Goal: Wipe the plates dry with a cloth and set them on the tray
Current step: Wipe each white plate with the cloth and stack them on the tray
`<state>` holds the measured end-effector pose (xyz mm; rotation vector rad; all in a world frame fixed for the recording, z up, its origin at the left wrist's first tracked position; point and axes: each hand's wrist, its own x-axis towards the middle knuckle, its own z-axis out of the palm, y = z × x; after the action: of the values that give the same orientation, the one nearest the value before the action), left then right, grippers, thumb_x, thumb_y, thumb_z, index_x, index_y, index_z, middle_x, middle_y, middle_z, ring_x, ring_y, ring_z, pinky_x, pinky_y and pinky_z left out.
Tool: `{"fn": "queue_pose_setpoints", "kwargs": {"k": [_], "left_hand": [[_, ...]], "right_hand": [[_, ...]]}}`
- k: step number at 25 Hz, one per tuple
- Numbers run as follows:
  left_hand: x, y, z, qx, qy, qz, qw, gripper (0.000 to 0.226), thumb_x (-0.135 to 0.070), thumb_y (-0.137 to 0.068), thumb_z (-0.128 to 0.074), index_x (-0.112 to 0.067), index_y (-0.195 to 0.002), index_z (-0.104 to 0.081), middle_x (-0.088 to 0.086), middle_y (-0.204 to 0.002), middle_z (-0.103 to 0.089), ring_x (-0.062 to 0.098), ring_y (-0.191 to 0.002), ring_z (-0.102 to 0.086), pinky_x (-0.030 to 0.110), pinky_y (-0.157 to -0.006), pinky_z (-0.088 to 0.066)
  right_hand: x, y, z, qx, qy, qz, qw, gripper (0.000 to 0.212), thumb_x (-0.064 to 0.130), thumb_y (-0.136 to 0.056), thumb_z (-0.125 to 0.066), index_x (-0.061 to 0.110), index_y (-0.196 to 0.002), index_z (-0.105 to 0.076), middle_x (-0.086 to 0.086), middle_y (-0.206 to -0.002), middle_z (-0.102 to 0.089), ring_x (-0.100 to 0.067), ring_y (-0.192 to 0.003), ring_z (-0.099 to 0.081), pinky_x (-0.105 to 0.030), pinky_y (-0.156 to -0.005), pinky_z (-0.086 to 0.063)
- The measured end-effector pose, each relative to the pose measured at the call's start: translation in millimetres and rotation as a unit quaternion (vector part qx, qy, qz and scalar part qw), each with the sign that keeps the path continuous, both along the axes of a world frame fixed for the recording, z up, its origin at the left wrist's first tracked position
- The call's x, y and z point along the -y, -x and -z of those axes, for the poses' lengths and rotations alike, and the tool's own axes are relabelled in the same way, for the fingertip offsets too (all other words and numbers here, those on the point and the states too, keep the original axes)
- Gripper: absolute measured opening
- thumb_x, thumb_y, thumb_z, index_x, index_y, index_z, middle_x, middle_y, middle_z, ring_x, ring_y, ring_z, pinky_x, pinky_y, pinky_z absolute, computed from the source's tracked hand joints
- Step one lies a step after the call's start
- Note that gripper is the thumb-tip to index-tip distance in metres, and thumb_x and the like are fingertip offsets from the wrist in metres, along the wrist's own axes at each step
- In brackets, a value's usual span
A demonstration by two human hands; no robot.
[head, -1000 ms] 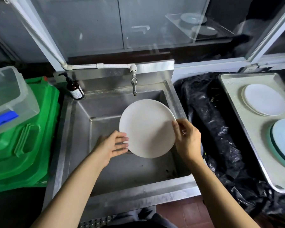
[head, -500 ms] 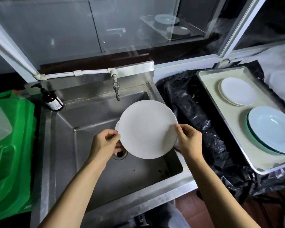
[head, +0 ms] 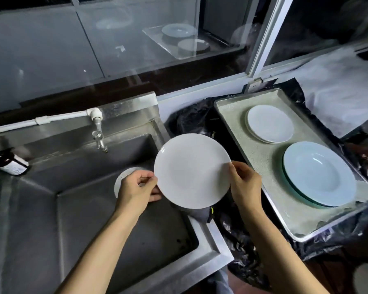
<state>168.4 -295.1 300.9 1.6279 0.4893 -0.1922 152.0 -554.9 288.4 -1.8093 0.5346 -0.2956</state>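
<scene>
Both hands, left hand [head: 136,187] and right hand [head: 245,187], pinch a white plate [head: 191,170] by its rim in their fingers over the sink [head: 106,219], not yet on the tray [head: 261,162] holding two stacks, another plate [head: 121,179] waiting.

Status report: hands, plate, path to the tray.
Left hand and right hand both grip the plate by its rim, over the sink edge. Tray to the right holds two plate stacks. Nothing blocks the way.

Smooth white plate [head: 191,170]; brushed-metal sink [head: 77,209]; crinkled glossy black plastic [head: 238,247].
</scene>
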Motion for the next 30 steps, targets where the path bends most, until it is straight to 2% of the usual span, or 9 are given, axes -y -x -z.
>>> {"fn": "queue_pose_setpoints", "kwargs": {"k": [5,8,12,17,21,23,25,27,30], "left_hand": [[94.4,-38.3,7.6,-0.008,-0.010,0.012,1.000,0.006,-0.004,-0.094,-0.066,-0.010,-0.095,-0.068,0.014,-0.088,-0.073,0.017,-0.067,-0.073,0.033,-0.061,-0.061],[148.0,-65.1,12.2,-0.019,-0.010,0.022,1.000,0.006,-0.002,-0.095,-0.064,-0.007,-0.098,-0.067,0.016,-0.089,-0.072,0.017,-0.066,-0.072,0.031,-0.060,-0.061],[213.4,-101.0,23.0,-0.025,-0.015,0.046,0.999,0.008,-0.002,-0.096,-0.062,-0.003,-0.103,-0.066,0.017,-0.094,-0.070,0.018,-0.068,-0.072,0.030,-0.059,-0.061],[285.9,-150.3,47.5,-0.029,-0.024,0.072,0.997,0.008,-0.002,-0.096,-0.062,-0.004,-0.102,-0.067,0.016,-0.094,-0.070,0.020,-0.064,-0.074,0.031,-0.058,-0.060],[334.6,-186.6,71.0,-0.022,-0.047,0.086,0.995,0.008,0.000,-0.094,-0.064,-0.005,-0.098,-0.068,0.011,-0.084,-0.071,0.021,-0.062,-0.074,0.030,-0.054,-0.060],[353.7,-202.5,82.0,-0.021,-0.058,0.091,0.994,0.009,-0.001,-0.094,-0.064,-0.010,-0.094,-0.067,0.008,-0.083,-0.071,0.021,-0.061,-0.073,0.031,-0.054,-0.059],[369.6,-215.4,91.5,-0.012,-0.067,0.096,0.993,0.014,-0.001,-0.094,-0.064,-0.014,-0.089,-0.064,0.005,-0.080,-0.070,0.021,-0.058,-0.072,0.031,-0.052,-0.059],[381.3,-226.2,99.3,-0.001,-0.089,0.094,0.992,0.016,-0.002,-0.094,-0.064,-0.016,-0.086,-0.064,0.000,-0.073,-0.069,0.022,-0.056,-0.071,0.031,-0.050,-0.058],[389.3,-237.5,106.3,0.015,-0.130,0.092,0.987,0.005,-0.006,-0.092,-0.065,-0.010,-0.091,-0.067,-0.006,-0.063,-0.070,0.023,-0.058,-0.073,0.036,-0.053,-0.060]], "right_hand": [[89.5,-35.9,9.9,-0.016,0.012,0.048,0.999,0.008,0.032,-0.094,-0.069,0.027,-0.089,-0.073,0.013,-0.071,-0.072,0.003,-0.062,-0.064,-0.017,-0.058,-0.048],[141.8,-58.6,21.5,-0.029,0.008,0.062,0.998,0.010,0.033,-0.093,-0.067,0.027,-0.089,-0.074,0.009,-0.076,-0.073,-0.008,-0.073,-0.067,-0.031,-0.070,-0.052],[205.4,-87.7,33.2,-0.060,0.007,0.064,0.996,0.021,0.030,-0.085,-0.056,0.034,-0.090,-0.076,0.019,-0.084,-0.074,-0.008,-0.085,-0.068,-0.031,-0.074,-0.051],[276.1,-129.6,54.1,-0.085,0.020,0.088,0.992,0.033,0.019,-0.086,-0.059,0.044,-0.071,-0.075,0.011,-0.071,-0.069,-0.007,-0.071,-0.060,-0.028,-0.069,-0.047],[322.1,-160.9,73.7,-0.100,0.044,0.113,0.987,0.015,0.015,-0.085,-0.058,0.012,-0.087,-0.072,-0.015,-0.068,-0.054,-0.014,-0.068,-0.041,-0.031,-0.063,-0.037],[338.9,-176.2,82.3,-0.102,0.081,0.105,0.986,0.023,0.017,-0.083,-0.056,-0.003,-0.086,-0.065,-0.008,-0.066,-0.038,-0.017,-0.069,-0.033,-0.033,-0.061,-0.031],[350.8,-190.7,87.2,-0.104,0.105,0.111,0.983,0.023,0.015,-0.083,-0.057,-0.005,-0.088,-0.066,-0.012,-0.062,-0.052,-0.027,-0.061,-0.045,-0.035,-0.058,-0.039],[356.5,-204.3,89.8,-0.103,0.131,0.127,0.978,0.019,0.011,-0.084,-0.059,-0.004,-0.091,-0.069,-0.028,-0.083,-0.066,-0.043,-0.083,-0.060,-0.044,-0.067,-0.051],[359.1,-218.8,92.6,-0.108,0.155,0.131,0.973,0.017,0.013,-0.088,-0.060,0.005,-0.089,-0.074,-0.026,-0.083,-0.065,-0.044,-0.086,-0.059,-0.039,-0.063,-0.045]]}}
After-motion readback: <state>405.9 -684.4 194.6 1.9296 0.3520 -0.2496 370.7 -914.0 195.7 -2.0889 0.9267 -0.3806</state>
